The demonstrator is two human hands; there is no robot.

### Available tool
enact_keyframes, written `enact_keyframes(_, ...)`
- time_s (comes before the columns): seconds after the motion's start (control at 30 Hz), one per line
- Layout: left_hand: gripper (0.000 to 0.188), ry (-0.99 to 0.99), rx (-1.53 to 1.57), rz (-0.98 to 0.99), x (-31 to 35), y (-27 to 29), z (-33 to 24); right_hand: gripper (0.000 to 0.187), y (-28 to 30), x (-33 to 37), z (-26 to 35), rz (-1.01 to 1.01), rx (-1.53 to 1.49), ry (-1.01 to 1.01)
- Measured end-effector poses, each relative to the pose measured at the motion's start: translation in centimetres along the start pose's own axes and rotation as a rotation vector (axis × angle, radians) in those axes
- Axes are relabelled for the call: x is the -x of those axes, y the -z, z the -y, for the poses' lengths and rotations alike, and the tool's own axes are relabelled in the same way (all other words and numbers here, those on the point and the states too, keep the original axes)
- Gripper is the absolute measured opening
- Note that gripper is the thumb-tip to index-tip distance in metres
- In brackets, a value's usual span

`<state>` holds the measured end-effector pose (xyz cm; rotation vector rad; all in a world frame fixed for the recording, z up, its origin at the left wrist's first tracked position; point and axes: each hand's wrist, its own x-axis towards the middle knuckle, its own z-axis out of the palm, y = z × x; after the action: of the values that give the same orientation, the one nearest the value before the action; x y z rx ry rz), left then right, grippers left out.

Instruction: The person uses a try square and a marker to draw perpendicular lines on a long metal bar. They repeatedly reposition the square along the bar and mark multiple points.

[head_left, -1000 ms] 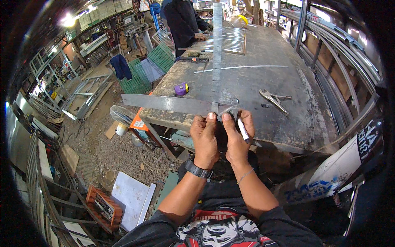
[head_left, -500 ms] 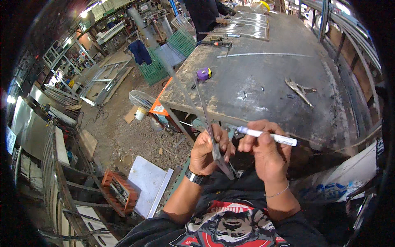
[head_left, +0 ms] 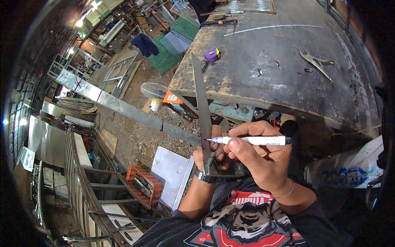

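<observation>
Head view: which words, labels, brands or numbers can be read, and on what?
I don't copy wording; writing shows on:
Black T-shirt: pale lettering on red.
White marker pen: print too small.
White sign, far left: small lettering.
Large white object, right: blue lettering, unclear.
Orange box: label too small.

Metal strip side: the long metal strip [head_left: 123,108] slants out from my left hand [head_left: 217,148], barring a sweep leftward.
Marker gap: the dark metal blade [head_left: 201,94] and the marker [head_left: 265,140] crowd the little space between my hands.
Right side: my right hand [head_left: 258,159] has room outward as far as the white, blue-marked object [head_left: 341,168].
Bench edge: the bench [head_left: 242,86] blocks a low forward reach.
Bench top: I could pass between the purple tape measure [head_left: 211,54] and the pliers [head_left: 317,66].
</observation>
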<state>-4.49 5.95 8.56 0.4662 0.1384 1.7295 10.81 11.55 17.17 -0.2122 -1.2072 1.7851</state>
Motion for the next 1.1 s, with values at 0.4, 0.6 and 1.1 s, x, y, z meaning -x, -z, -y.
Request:
enact_keyframes(0.4, 0.036, -0.08, -0.194, -0.257, 0.2, 1.1, 0.7, 0.018, 0.1, -0.8, 0.6, 0.074, 0.324, 0.138)
enact_keyframes(0.6, 0.032, -0.042, -0.214, -0.283, 0.4, 0.5, 0.8, 0.012, 0.0, -1.4, 1.7, 0.074, 0.488, 0.162)
enact_keyframes(1.1, 0.035, -0.037, -0.17, -0.152, 0.8, 1.4, 0.5, 0.017, 0.2, -0.7, 2.5, 0.052, 0.38, 0.155)
